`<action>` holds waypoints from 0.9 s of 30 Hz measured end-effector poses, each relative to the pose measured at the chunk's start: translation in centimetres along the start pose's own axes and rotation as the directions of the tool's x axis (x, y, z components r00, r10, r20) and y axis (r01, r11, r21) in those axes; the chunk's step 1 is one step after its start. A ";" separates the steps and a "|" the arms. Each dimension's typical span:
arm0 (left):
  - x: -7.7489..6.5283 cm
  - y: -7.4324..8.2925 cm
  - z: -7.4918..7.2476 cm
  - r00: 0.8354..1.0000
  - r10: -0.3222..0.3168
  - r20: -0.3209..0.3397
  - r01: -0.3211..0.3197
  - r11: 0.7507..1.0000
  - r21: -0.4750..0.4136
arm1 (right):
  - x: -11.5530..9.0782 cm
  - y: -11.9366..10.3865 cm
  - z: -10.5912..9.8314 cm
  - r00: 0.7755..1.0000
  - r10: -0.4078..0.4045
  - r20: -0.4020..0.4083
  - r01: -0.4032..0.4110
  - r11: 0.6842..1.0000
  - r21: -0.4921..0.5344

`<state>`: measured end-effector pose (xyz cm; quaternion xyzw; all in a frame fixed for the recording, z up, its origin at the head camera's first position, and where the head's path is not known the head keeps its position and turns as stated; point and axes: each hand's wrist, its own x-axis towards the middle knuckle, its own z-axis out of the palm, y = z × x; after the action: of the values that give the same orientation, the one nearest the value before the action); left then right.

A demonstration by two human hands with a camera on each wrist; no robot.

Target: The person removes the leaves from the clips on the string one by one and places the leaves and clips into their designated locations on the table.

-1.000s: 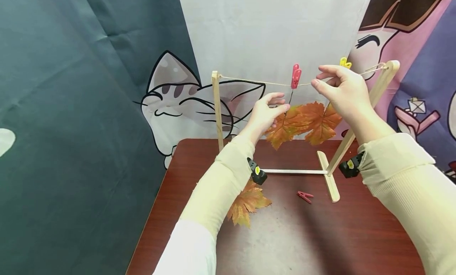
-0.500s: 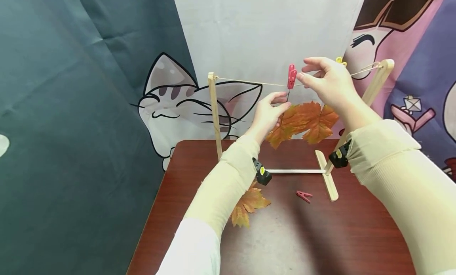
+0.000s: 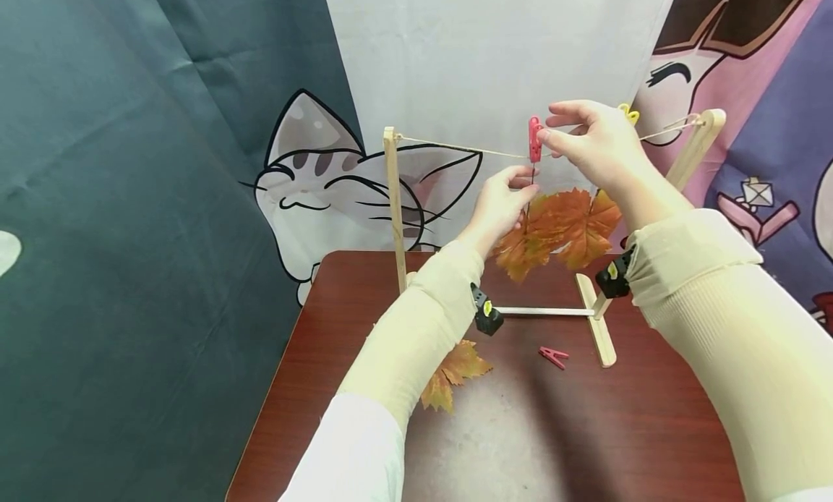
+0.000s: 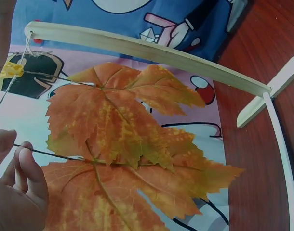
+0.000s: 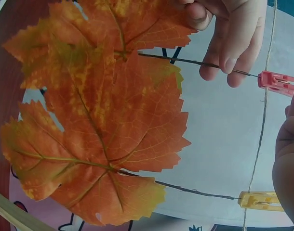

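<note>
Orange leaf (image 3: 520,252) hangs below the string (image 3: 462,149), near its middle; its dark stem (image 5: 185,60) runs up to a pink clip (image 3: 535,139) sitting on the string. Left hand (image 3: 504,202) pinches that stem between thumb and fingers just under the clip, presumably to keep the tip lined up while the clip grips it. Right hand (image 3: 605,140) has its thumb touching the clip's handle end, index finger apart from it, fingers loosely parted; likely steadying or adjusting, pressure can't be told. Second leaf (image 3: 586,238) hangs to the right from a yellow clip (image 5: 260,200), the two leaf edges overlapping, so sideways room there looks tight. More room to the left: the string runs on to the left post (image 3: 395,198). Right post (image 3: 699,151) stands beyond the right hand, so that side is closer quarters. Below, on the table (image 3: 651,415): loose red clip (image 3: 554,356) in front of the white crossbar (image 3: 547,312), and another leaf (image 3: 455,372) partly hidden by the left sleeve, well inside the table's left edge.
</note>
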<state>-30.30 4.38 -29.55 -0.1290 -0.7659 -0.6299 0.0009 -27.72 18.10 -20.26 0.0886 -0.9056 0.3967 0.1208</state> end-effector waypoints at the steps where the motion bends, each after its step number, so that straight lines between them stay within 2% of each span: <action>1: 0.0 0.0 0.0 1.000 0.000 -0.008 0.000 1.000 -0.001 | 0.1 0.0 0.1 1.000 0.002 0.008 -0.002 1.000 0.008; 7: -0.2 0.2 -0.1 0.997 0.037 -0.072 -0.034 0.998 0.047 | 0.3 -0.3 0.4 0.999 0.020 0.028 -0.021 0.999 0.030; 12: -0.2 0.1 -0.3 0.993 0.076 -0.085 -0.070 0.995 0.074 | 0.4 -0.3 0.5 0.999 0.036 0.030 -0.037 0.999 0.035; 27: -0.2 0.0 0.0 0.996 0.015 -0.085 -0.021 0.998 -0.065 | 0.5 0.0 0.7 0.997 0.069 0.023 -0.072 0.985 0.158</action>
<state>-30.12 4.34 -29.62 -0.1089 -0.7430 -0.6594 0.0348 -28.32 17.57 -20.56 0.0695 -0.8747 0.4708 0.0913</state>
